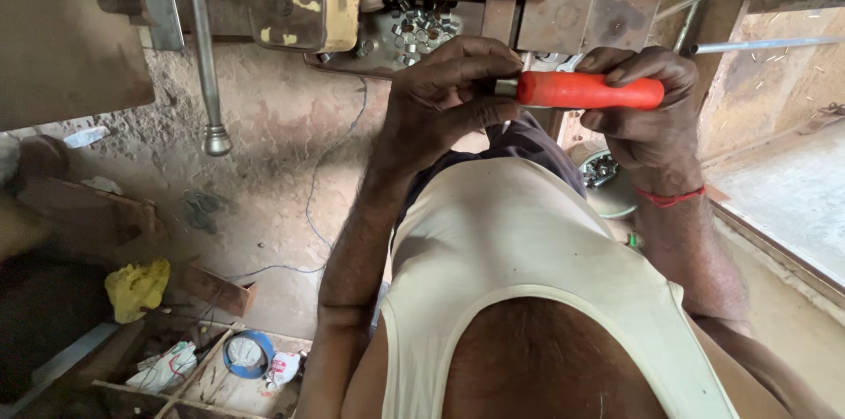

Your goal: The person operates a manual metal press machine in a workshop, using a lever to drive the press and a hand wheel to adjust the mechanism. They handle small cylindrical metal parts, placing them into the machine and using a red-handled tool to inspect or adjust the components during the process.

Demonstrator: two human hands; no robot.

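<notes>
Both hands (458, 102) (647, 115) grip one red-handled screwdriver (590, 91).

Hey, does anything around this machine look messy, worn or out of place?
Yes. The yellow cover on the machine has paint flaking off in patches. Small metal pieces lie in a loose heap beside it. On the floor sit a crumpled yellow bag and scattered scraps. The hands on the orange handle look normal.

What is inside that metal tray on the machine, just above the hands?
The tray holds a heap of small shiny metal pieces, like short sleeves or nuts. The left hand covers its lower edge, so how far the heap reaches cannot be seen.
</notes>
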